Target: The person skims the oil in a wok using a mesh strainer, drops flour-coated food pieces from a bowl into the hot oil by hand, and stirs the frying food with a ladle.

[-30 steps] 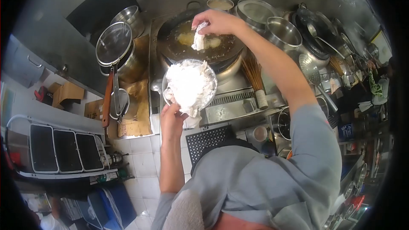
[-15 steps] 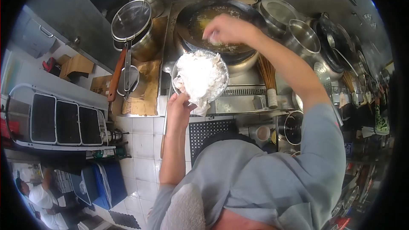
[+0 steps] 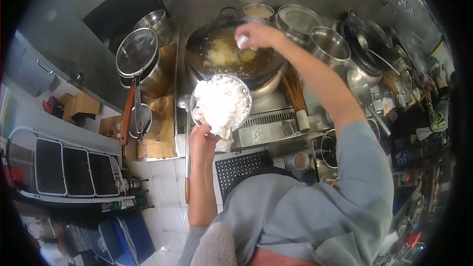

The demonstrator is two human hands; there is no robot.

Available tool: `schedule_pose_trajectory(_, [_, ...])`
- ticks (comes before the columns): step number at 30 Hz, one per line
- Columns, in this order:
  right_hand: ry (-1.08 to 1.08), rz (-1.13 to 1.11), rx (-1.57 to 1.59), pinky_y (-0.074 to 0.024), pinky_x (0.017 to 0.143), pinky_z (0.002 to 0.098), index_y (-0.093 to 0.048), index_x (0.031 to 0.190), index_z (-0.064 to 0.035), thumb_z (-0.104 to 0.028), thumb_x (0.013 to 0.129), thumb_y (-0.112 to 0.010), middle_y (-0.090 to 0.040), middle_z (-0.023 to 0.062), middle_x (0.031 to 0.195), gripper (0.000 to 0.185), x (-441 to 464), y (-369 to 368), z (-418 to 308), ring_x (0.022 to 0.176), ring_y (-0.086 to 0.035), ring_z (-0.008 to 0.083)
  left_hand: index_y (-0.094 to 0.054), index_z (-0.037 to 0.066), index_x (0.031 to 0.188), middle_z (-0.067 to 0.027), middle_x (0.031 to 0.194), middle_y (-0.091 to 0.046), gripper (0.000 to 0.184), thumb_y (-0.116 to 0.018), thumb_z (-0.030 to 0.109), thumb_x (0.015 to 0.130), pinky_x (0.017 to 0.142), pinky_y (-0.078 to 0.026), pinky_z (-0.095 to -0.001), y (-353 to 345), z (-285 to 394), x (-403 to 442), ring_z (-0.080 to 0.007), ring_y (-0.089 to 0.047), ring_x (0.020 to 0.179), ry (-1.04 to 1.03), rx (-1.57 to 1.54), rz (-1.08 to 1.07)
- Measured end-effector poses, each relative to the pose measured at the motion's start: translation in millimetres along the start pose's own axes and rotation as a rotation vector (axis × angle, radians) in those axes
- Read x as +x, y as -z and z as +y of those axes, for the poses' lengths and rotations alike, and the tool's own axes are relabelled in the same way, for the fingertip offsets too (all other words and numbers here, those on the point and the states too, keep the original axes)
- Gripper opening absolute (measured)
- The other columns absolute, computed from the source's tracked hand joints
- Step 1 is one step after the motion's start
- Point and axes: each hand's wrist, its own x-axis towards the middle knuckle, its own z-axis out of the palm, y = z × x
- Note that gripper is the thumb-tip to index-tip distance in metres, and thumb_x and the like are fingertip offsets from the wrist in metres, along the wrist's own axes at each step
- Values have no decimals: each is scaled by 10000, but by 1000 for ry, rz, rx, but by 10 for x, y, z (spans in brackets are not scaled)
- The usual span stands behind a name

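Note:
My left hand grips the near rim of a metal bowl heaped with white, flour-coated pieces. The bowl is held just in front of a large black wok of oil on the stove. Over the back right part of the wok is my right hand, its fingers closed on a small white floured piece. Pale yellow foam and bubbles spread across the oil below. What exactly the coated pieces are, I cannot make out.
Left of the wok, a round strainer rests on a metal pot. A bamboo brush stands at the stove's front right. Several metal pots and a perforated skimmer are to the right. A long-handled ladle lies beside the bowl.
The view has shifted. My right hand has moved from over the wok's middle toward its back right, and a white piece shows in its fingers. The foam in the oil is wider.

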Motion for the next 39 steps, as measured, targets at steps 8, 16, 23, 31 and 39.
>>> schedule_pose_trajectory(8, [-35, 216, -332, -516, 660, 336, -695, 887, -65, -33, 719, -646, -674, 124, 814, 178, 6, -497, 793, 723, -661, 253, -572, 21, 960, -52, 941, -622, 182, -507, 51, 793, 684, -517, -342, 120, 37, -32, -147, -602, 814, -7, 18, 13])
schedule_pose_trajectory(16, [475, -176, 0, -498, 766, 362, -604, 1099, -54, -1, 722, -594, -648, 160, 962, 381, -145, -736, -1035, 877, -630, 277, -584, 16, 919, -61, 902, -629, 165, -475, 28, 796, 662, -526, -324, 7, 122, -104, -136, -609, 772, -11, 104, -40])
schedule_pose_trajectory(23, [166, -364, -156, -490, 715, 334, -617, 1047, -69, -132, 690, -643, -655, 143, 905, 363, -155, -326, -1197, 851, -635, 264, -587, 11, 940, -68, 903, -633, 183, -485, 20, 788, 626, -533, -316, -1, 37, -43, -137, -613, 760, 36, 82, -60])
schedule_pose_trajectory(31, [125, -286, -179, -486, 732, 395, -595, 1070, -84, -153, 719, -648, -651, 144, 903, 362, -118, -541, -1258, 848, -624, 314, -591, 37, 974, -44, 876, -631, 224, -491, 31, 774, 622, -508, -310, -133, 108, -17, -131, -601, 734, -17, 151, -81])
schedule_pose_trajectory(39, [291, -255, -172, -479, 746, 416, -605, 1038, -79, -150, 712, -674, -652, 138, 919, 341, -127, -459, -1148, 876, -622, 313, -599, 38, 963, -47, 875, -641, 221, -489, 23, 772, 570, -512, -275, -214, 92, 21, -123, -613, 707, -34, 158, -59])
